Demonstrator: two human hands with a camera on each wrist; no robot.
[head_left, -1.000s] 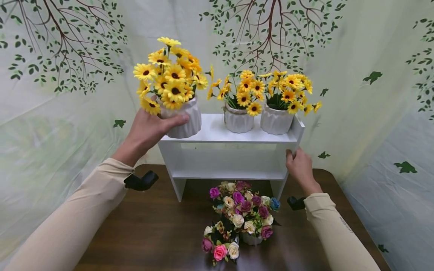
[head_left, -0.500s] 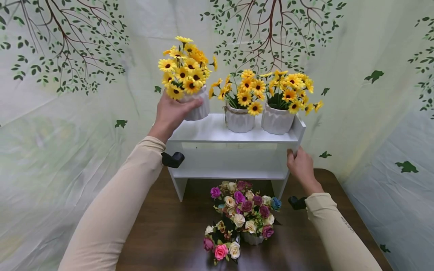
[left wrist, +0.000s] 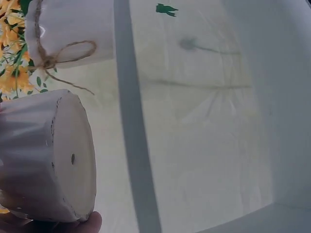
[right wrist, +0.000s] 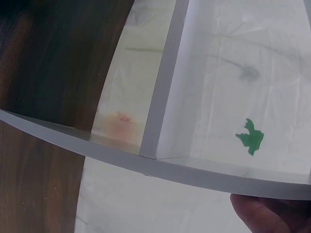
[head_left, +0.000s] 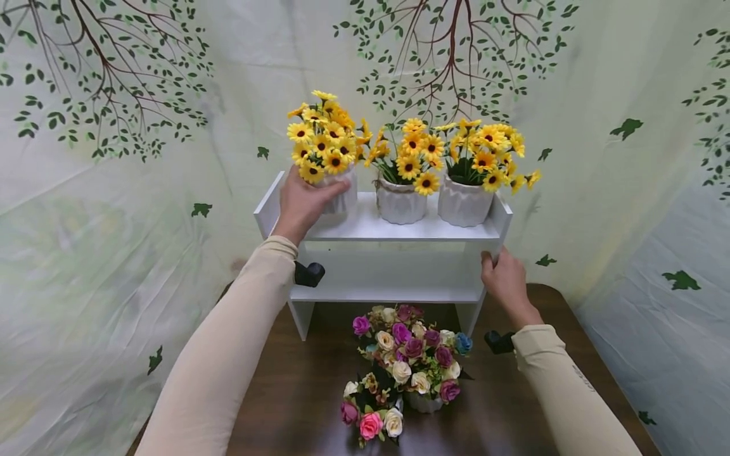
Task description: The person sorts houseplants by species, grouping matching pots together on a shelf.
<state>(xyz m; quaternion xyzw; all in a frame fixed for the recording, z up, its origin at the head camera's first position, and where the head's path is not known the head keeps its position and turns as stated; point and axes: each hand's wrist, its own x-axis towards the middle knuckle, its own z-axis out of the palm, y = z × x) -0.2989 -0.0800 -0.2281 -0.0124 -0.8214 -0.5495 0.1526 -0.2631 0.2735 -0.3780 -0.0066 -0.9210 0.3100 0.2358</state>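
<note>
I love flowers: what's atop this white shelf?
A twine-tied flowerpot and another flowerpot, both with yellow daisies; the left hand holds a third flowerpot above, partly hiding the shelf.

White pot [head_left: 345, 197] of yellow, dark-centred flowers [head_left: 325, 144], upright in the left hand [head_left: 303, 201], above the white shelf [head_left: 365, 227].

Three ridged white pots of yellow flowers [head_left: 340, 196] [head_left: 402, 204] [head_left: 466, 202], two multicoloured rose bunches [head_left: 415, 348] [head_left: 372, 418], one white shelf [head_left: 388, 280], one brown bench [head_left: 313, 399].

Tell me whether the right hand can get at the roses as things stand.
Probably yes: nothing shows between the right hand and the roses on the table, though it holds the shelf and would likely need to let go first.
</note>
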